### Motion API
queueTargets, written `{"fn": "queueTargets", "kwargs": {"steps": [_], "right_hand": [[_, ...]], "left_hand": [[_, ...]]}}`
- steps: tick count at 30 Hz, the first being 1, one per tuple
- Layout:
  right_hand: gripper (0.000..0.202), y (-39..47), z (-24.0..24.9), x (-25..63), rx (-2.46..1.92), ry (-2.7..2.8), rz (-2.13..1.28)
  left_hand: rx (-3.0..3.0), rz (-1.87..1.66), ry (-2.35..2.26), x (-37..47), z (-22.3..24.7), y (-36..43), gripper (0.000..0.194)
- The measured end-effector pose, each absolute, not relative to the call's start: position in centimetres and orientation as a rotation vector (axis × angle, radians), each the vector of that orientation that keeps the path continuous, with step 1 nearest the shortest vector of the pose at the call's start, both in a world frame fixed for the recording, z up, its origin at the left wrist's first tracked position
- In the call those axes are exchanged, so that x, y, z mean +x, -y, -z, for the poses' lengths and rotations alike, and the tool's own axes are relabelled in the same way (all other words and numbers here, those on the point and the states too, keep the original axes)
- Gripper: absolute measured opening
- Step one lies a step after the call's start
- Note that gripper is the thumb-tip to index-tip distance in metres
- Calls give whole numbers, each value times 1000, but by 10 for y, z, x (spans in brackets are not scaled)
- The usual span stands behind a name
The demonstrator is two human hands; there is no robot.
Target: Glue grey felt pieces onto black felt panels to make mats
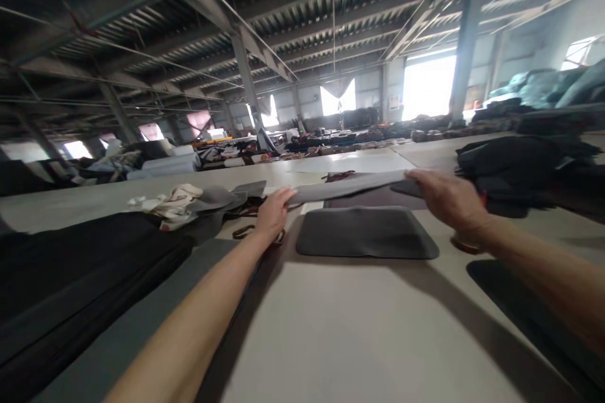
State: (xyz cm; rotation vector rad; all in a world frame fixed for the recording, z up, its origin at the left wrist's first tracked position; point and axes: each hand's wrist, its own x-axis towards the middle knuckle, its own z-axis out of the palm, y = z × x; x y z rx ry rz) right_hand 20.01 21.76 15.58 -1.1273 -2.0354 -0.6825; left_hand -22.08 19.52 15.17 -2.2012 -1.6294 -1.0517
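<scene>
"What am I holding, remotely?"
"My left hand and right hand are closed on opposite ends of a thin, flexible grey sheet — presumably gripped apart so it won't sag over the off-white worktop."
"And the dark grey, round-cornered rectangular panel?"
"Lying nearer me, untouched — probably spread out to lie flat"

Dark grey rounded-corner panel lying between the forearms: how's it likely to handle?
Dark grey panel looks thin, so probably light for its size. Its slightly wavy surface suggests it would bend somewhat when lifted by one edge. Lying flat on the tabletop, it should slide rather than roll if pushed.
</scene>
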Motion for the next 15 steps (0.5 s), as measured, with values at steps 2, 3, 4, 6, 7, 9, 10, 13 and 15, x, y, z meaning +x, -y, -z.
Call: {"fn": "queueTargets", "kwargs": {"steps": [2, 3, 4, 6, 7, 9, 10, 13, 15], "right_hand": [[45, -227, -112, 199, -1156, 2193, 628], [47, -230, -89, 197, -1171, 2272, 595], [47, -232, -69, 196, -1193, 2335, 564], [45, -232, -35, 194, -1240, 2432, 503], [45, -231, -23, 194, -1268, 2457, 478], [45, -228, -9, 195, -1320, 2485, 437], [45, -227, -7, 195, -1342, 2496, 419], [47, -223, -11, 196, -1379, 2536, 374], [46, -222, -15, 194, -1405, 2544, 351]], "left_hand": [[-2255, 935, 1749, -218, -104, -205, 37], [-2280, 878, 1802, -216, -81, -207, 31], [-2292, 829, 1855, -215, -61, -208, 27], [-2310, 750, 1935, -213, -30, -208, 25], [-2317, 721, 1963, -213, -21, -208, 27], [-2336, 676, 1992, -214, -12, -206, 32], [-2348, 658, 1998, -215, -11, -206, 33], [-2373, 614, 2006, -214, -14, -206, 35], [-2369, 588, 2015, -214, -15, -208, 36]]}}
